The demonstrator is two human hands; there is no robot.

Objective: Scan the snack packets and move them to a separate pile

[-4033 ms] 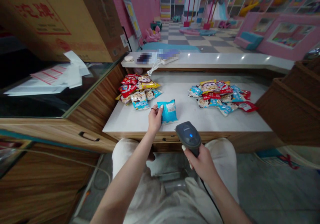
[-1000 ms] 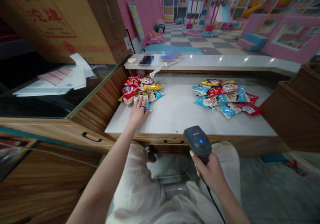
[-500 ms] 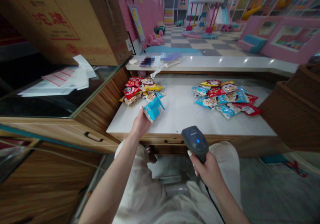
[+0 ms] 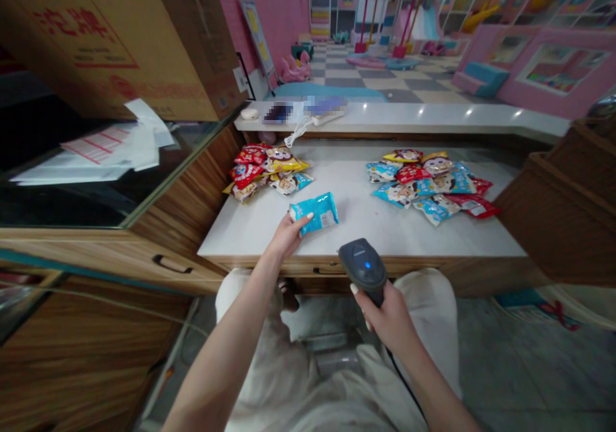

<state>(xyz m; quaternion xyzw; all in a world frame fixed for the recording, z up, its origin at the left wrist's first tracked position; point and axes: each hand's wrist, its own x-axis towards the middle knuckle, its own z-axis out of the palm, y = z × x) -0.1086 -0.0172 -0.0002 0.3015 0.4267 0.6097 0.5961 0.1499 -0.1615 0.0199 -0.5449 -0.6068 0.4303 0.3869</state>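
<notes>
One blue snack packet (image 4: 315, 214) is clamped at its left end in the left hand (image 4: 287, 236), the thumb and fingers closed together on it. The packet is angled across the front half of a white-topped table (image 4: 356, 223), with a barcode label (image 4: 328, 220) showing on its upper face; whether it touches the tabletop cannot be told. A black handheld barcode scanner (image 4: 362, 264) is gripped by its handle in the right hand (image 4: 389, 319), the fingers wrapped closed around it. Its blue light (image 4: 367, 265) is lit, and it is held over the table's front edge, near the packet but not touching it. A black cable (image 4: 402, 397) runs down from the scanner beside the person's pale trousers (image 4: 426, 303). Red, yellow and blue snack packets lie in two heaps on the table: the left heap (image 4: 250, 172) is at the far left corner, and the right heap (image 4: 423, 188) is well apart from it on the right. Beyond them, a white cable (image 4: 297, 131) hangs from a white ledge (image 4: 433, 116). A cardboard box (image 4: 120, 47) sits at the upper left above loose papers (image 4: 115, 143), and a pink play area (image 4: 553, 66) is seen at the upper right.
</notes>
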